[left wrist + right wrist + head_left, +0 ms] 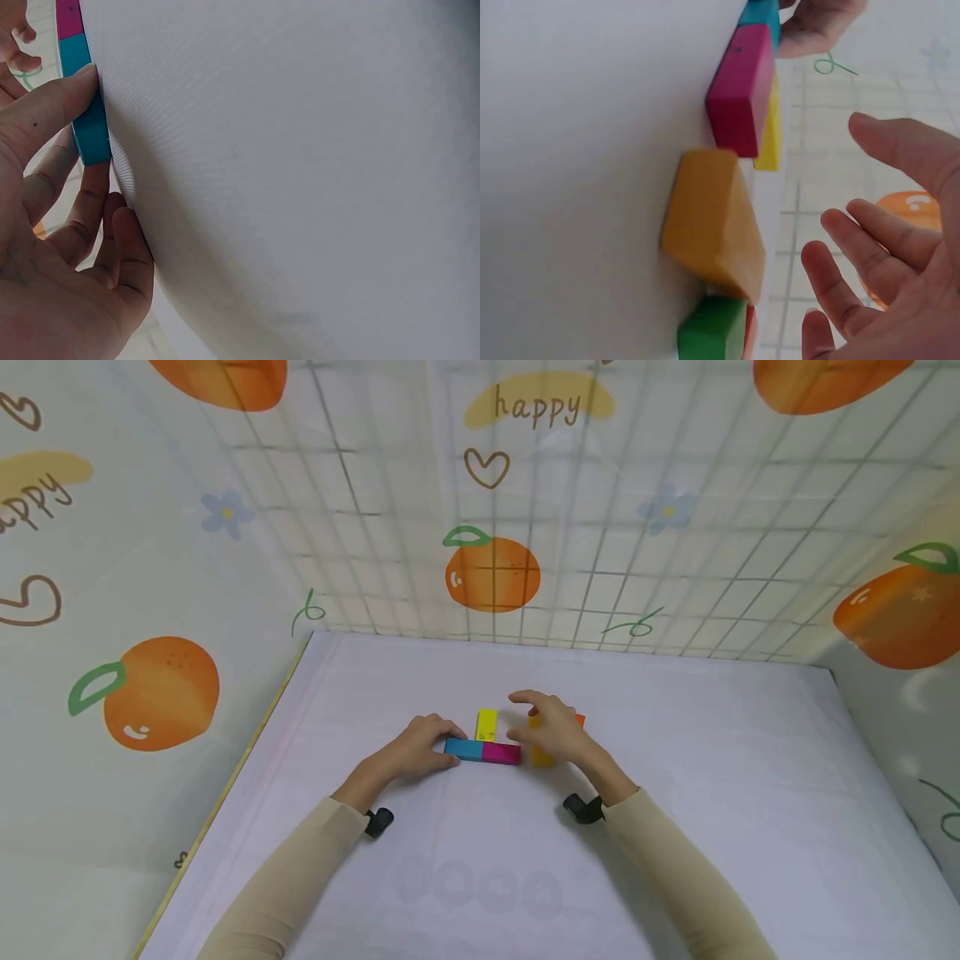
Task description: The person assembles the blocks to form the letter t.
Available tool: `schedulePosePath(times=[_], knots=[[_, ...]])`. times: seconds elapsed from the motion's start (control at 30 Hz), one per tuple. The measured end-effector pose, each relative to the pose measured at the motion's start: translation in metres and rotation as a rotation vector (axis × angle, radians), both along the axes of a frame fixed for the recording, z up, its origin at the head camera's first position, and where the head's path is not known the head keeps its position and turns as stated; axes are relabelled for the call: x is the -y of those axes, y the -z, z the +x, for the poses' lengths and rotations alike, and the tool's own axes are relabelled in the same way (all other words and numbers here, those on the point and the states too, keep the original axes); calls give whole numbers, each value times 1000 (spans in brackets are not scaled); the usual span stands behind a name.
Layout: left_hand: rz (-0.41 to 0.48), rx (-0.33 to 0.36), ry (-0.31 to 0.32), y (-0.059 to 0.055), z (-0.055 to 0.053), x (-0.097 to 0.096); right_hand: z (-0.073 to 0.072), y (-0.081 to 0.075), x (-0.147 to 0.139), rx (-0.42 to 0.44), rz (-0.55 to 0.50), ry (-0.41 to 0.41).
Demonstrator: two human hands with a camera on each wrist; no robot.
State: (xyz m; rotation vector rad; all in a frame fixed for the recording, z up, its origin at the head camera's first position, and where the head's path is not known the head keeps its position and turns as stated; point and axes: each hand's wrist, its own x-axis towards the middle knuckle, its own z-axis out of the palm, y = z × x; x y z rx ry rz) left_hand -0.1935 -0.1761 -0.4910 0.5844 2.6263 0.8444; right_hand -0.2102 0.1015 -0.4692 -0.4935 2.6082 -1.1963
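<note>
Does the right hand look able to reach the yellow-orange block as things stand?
Probably yes: the right hand is empty and near the yellow-orange block, with nothing seen covering it.

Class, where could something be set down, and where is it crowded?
Free: tabletop right of the right sleeve, and between it and the left sleeve. Crowded: between left hand and right hand, around the blue block and yellow block.
</note>
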Motion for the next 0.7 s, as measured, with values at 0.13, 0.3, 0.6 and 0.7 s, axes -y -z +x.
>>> schedulePosePath(times=[0.13, 0.3, 0.6, 0.7], knots=[[1, -2, 2, 0, 0, 0, 5, -3, -12, -51, -9, -20], [-1, 6, -5, 1, 0, 0, 10, -2, -26, -80, -3, -31], [-8, 6, -10, 4, -1, 0, 6, 3, -45, -71, 31, -43], [-6, 9, -14, 4, -1, 0, 2, 7, -49, -53, 50, -56]])
